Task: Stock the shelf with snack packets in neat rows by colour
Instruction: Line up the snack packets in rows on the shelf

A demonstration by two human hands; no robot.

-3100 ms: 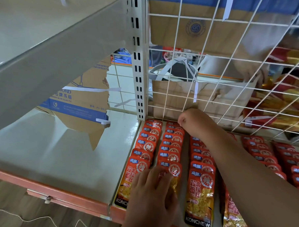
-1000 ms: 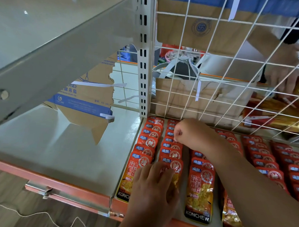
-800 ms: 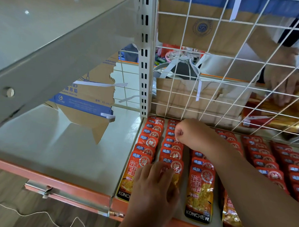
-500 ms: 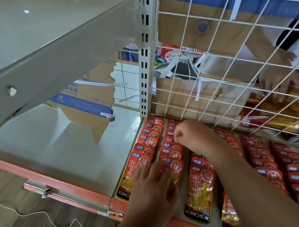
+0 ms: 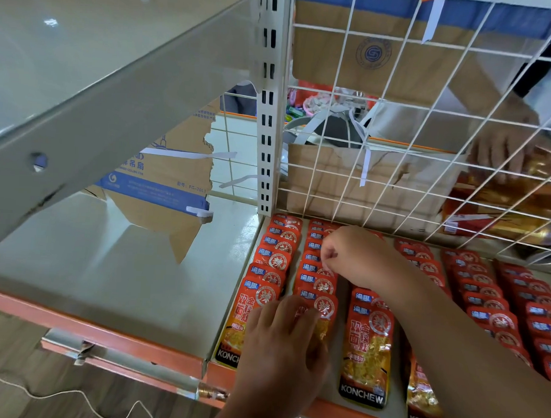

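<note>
Both on 2nd row (image 5: 315,275): L fingers (image 5: 295,310) flat atop front packet (image 5: 326,306), R fingers (image 5: 329,251) pinching mid-row packet (image 5: 311,257).

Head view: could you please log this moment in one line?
left hand flat on front packet | right hand pinches second-row packet

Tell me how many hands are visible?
3. The left hand rests flat on the second row of red packets at the front; the right hand pinches a packet further back in it; another person's hand is behind the wire mesh, upper right.
</note>
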